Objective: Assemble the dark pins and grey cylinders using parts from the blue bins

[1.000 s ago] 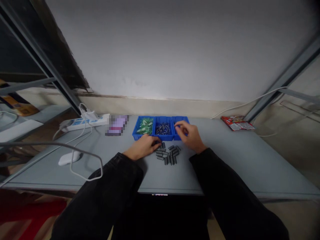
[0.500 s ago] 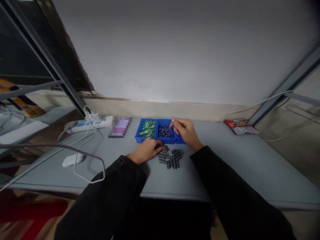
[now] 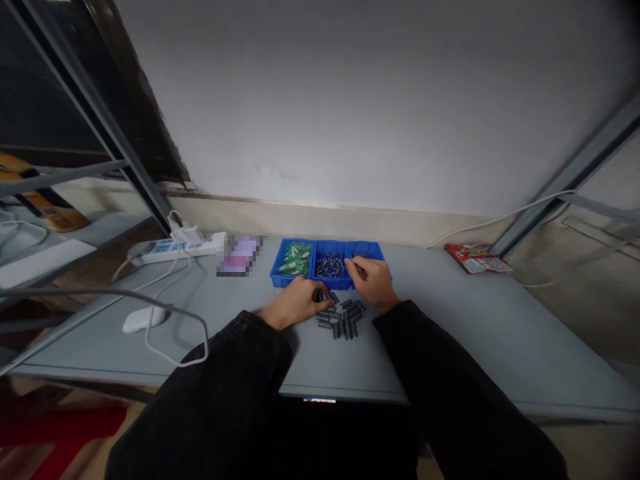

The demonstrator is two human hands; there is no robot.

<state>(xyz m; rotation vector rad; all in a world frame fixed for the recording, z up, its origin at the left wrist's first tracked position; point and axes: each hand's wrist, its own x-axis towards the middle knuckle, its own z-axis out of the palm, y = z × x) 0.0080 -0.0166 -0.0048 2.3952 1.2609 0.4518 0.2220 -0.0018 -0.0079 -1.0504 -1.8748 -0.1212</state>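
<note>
My left hand (image 3: pixel 296 301) rests low on the table, its fingers and thumb closed around what looks like a small dark grey cylinder. Beside it lies a loose group of dark grey cylinders (image 3: pixel 346 324), some side by side and some crossing. My right hand (image 3: pixel 373 281) is pinched in front of the right blue bin (image 3: pixel 367 248); anything between its fingertips is too small to make out. The middle blue bin (image 3: pixel 332 283) holds many thin, shiny metal pins (image 3: pixel 330 265). In the left blue bin (image 3: pixel 284 281) are green and whitish pieces (image 3: pixel 296 257).
A blurred-out phone (image 3: pixel 241 256) and a white power strip (image 3: pixel 175 248) with cables lie at the left. Nearer is a white mouse-like object (image 3: pixel 143 320). A red packet (image 3: pixel 479 259) lies at the right, by a metal frame. The wall stands behind the bins.
My right hand has drawn back from over the middle bin, down toward the table, uncovering more of the right bin. My left fingers have shifted slightly at the cylinders.
</note>
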